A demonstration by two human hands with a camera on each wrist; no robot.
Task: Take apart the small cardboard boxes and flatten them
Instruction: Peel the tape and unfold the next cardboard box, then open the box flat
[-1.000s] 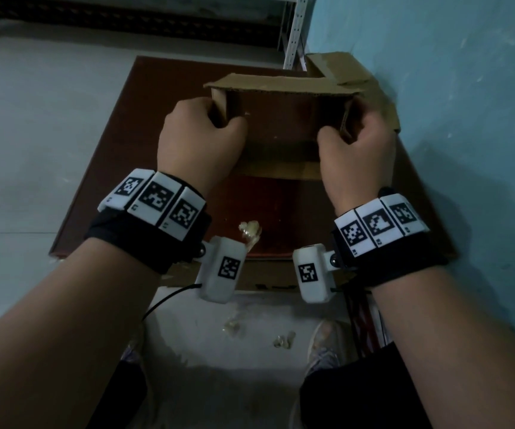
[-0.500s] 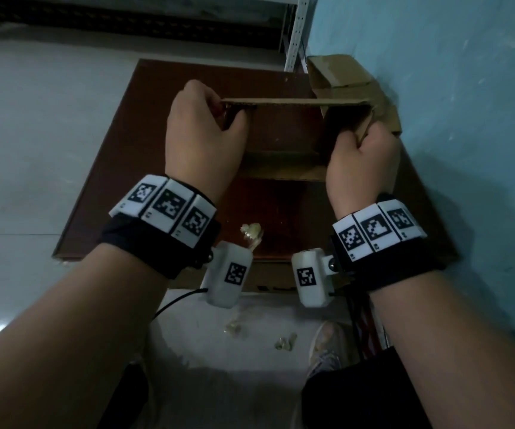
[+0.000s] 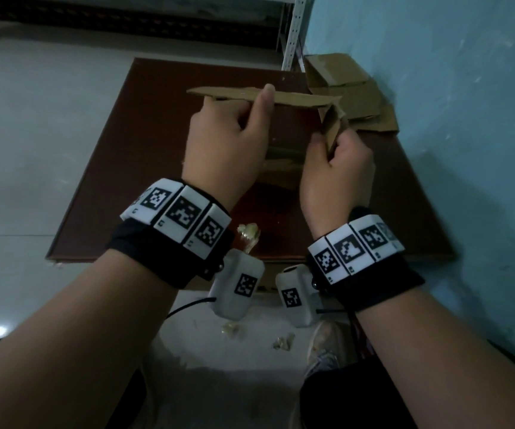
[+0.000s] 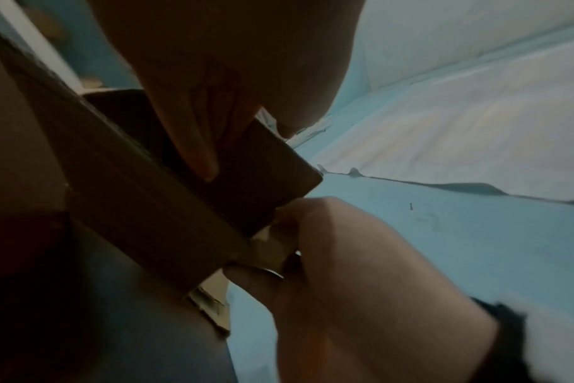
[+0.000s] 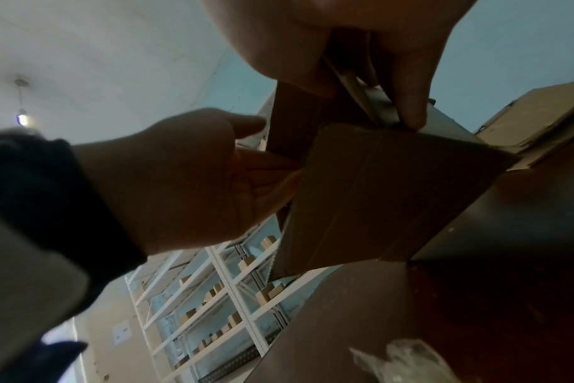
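Observation:
A small brown cardboard box (image 3: 299,100), partly collapsed, is held above the dark brown table (image 3: 132,168). My left hand (image 3: 234,140) grips its left part, thumb laid over the top edge. My right hand (image 3: 336,162) pinches the folded right end panel. In the left wrist view my left fingers (image 4: 194,145) press against a dark panel of the box (image 4: 141,202), with the right hand (image 4: 344,259) below it. The right wrist view shows my right fingers (image 5: 407,85) pinching a panel edge above a hanging box flap (image 5: 377,197), with the left hand (image 5: 194,181) beside it.
A pile of flattened cardboard (image 3: 352,94) lies at the table's far right corner against the blue wall (image 3: 451,119). A crumpled scrap (image 3: 250,236) sits near the table's front edge. White metal shelving with small boxes (image 5: 220,298) stands behind. Grey floor (image 3: 33,134) lies to the left.
The box went from an open rectangle to a squashed shape. My right hand dropped and folded the right end inward. My left thumb moved onto the top edge.

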